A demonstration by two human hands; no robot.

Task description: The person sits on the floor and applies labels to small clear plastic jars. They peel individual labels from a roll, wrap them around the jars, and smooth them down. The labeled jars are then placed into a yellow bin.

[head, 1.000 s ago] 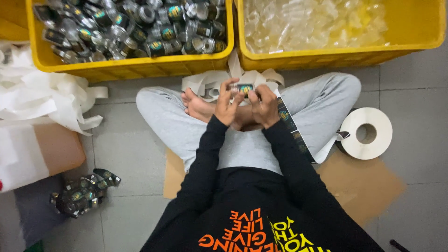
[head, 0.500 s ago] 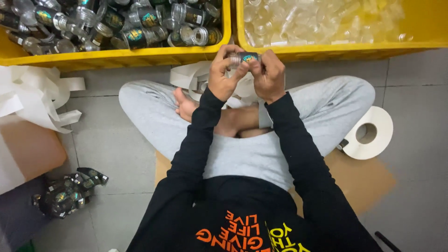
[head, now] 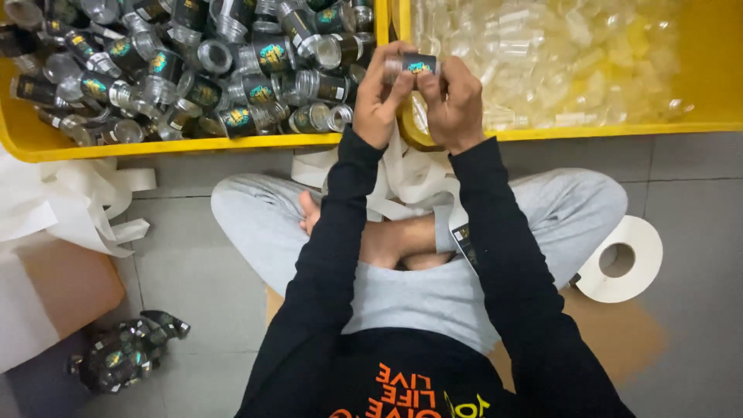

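Head view: both hands are raised over the seam between two yellow bins. The left hand (head: 379,97) and right hand (head: 453,101) together pinch a small dark labelled jar (head: 414,65) by its ends, held sideways. The left yellow bin (head: 155,145) holds many matching jars; the right yellow bin (head: 619,128) holds clear ones. A white label roll (head: 623,259) lies on the floor at right.

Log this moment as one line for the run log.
left hand: holds labelled jar | right hand: same jar | over: yellow bins
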